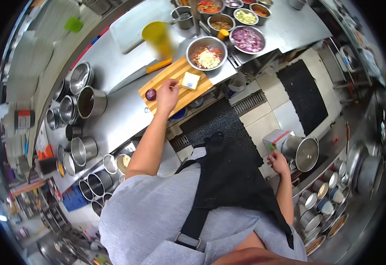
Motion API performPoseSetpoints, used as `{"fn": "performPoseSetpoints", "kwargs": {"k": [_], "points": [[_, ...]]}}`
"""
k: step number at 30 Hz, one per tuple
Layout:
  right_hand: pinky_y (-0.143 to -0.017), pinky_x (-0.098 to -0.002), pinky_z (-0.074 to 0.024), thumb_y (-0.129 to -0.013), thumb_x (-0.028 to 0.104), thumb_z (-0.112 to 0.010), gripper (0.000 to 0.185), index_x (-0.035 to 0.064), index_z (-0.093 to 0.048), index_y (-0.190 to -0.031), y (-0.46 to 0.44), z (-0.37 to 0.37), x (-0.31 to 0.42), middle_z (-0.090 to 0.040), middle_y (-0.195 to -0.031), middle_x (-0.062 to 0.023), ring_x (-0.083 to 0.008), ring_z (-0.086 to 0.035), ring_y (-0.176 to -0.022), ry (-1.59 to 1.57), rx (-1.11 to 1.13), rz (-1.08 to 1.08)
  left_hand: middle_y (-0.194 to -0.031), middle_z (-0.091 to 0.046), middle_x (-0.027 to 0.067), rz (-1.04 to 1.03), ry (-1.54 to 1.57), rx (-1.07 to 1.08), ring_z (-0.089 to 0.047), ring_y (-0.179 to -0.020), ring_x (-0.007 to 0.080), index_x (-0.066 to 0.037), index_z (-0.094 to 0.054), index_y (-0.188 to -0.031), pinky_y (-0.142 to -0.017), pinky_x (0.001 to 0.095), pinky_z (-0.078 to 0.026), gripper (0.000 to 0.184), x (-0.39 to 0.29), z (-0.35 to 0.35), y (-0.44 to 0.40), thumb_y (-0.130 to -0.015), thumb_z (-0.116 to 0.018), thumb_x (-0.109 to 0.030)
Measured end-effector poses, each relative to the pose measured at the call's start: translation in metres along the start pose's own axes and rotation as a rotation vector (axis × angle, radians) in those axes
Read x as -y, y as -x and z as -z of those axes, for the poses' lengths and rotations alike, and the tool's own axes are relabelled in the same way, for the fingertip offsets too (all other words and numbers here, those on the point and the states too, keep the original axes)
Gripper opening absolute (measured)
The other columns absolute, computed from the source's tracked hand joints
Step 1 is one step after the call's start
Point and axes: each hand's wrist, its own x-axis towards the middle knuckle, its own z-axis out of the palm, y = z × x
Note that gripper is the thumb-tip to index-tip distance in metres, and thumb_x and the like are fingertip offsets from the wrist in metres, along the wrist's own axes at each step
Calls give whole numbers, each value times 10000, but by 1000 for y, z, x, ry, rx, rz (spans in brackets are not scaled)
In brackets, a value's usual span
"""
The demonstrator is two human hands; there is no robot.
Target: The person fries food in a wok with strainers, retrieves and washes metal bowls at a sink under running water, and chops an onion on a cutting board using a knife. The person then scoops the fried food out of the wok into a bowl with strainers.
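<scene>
Left hand (168, 90), fingers bent, any hold unclear: over board (153, 84), nearer than right; packet (190, 81) beside fingertips, onion (150, 94) opposite; right hand (279, 162), curled, contents unclear, near pot (307, 154)

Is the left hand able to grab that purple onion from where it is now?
Probably yes. The left hand is over the striped cutting board, right beside the red onion, and nothing seems to stand between them.
</scene>
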Motion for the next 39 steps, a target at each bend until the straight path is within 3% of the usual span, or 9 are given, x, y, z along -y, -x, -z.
{"fn": "performPoseSetpoints", "kwargs": {"k": [5, 12, 16, 20, 29, 33, 35, 37, 39], "points": [[-622, -340, -491, -856, 105, -571, 83, 25, -573, -835, -107, 20, 65, -620, -705, -86, -197, -630, -670, 374, 185, 303, -1174, -575, 205, 131, -390, -308, -534, -1120, 387, -45, -593, -1179, -946, 451, -451, 421, 51, 41, 13, -775, -686, -120], [-688, -380, -500, -865, 147, -613, 145, 27, -538, -898, -175, -22, 302, -638, -761, -131, -282, -646, -733, 238, 626, 793, -1221, -561, 201, 359, -389, -268, -521, -1170, 389, -84, -578, -1259, -1017, 446, -428, 574, 69, 8, 6, -724, -772, -155], [-734, -494, -470, -890, 139, -559, 139, 16, -530, -948, -196, -93, 431, -624, -867, -223, -427, -607, -859, 317, 381, 1249, -1289, -493, 213, 461, -298, -346, -502, -1195, 385, -54, -528, -1322, -1024, 429, -435, 736, 48, -11, 20, -692, -853, -252], [-798, -496, -484, -893, 84, -506, 140, 33, -547, -1017, -243, -189, 501, -627, -995, -229, -400, -607, -969, 507, 246, 1427, -1221, -528, 172, 338, -256, -473, -571, -1102, 331, -36, -494, -1312, -967, 385, -484, 694, 49, -16, 33, -702, -821, -80], [-879, -501, -521, -845, 73, -570, 500, 100, -423, -1321, -277, -302, 554, -585, -1197, -217, -391, -612, -1075, 1080, 153, 1173, -1192, -558, 138, 229, -78, -454, -607, -1043, 307, -51, -562, -1196, -915, 377, -504, 489, 65, 11, 42, -749, -759, -33], [-842, -511, -516, -912, 259, -533, 485, 98, -394, -1348, -210, -269, 588, -641, -1088, -271, -418, -633, -1011, 1120, 289, 931, -1174, -563, 137, 73, -58, -393, -579, -1092, 333, -54, -583, -1154, -926, 387, -493, 437, 72, 25, 43, -751, -751, -33], [-840, -515, -502, -935, 330, -518, 520, 92, -380, -1376, -220, -237, 546, -656, -1044, -281, -436, -634, -992, 840, 282, 1170, -1162, -565, 138, 62, -16, -364, -572, -1089, 337, -55, -587, -1131, -922, 391, -490, 421, 78, 28, 47, -744, -751, -29], [-839, -519, -489, -941, 353, -518, 494, 68, -423, -1333, -168, -189, 521, -652, -1051, -277, -443, -631, -985, 842, 335, 744, -1163, -560, 128, 27, -18, -359, -560, -1076, 341, -56, -586, -1130, -922, 409, -481, 425, 83, 30, 48, -739, -752, -37], [-737, -540, -487, -908, 253, -550, 261, 29, -512, -1037, -135, -161, 476, -643, -881, -282, -459, -633, -826, 835, 303, 706, -1164, -554, 118, -11, -21, -372, -549, -1063, 346, -58, -585, -1128, -923, 427, -472, 428, 87, 31, 42, -734, -753, -45]]}}
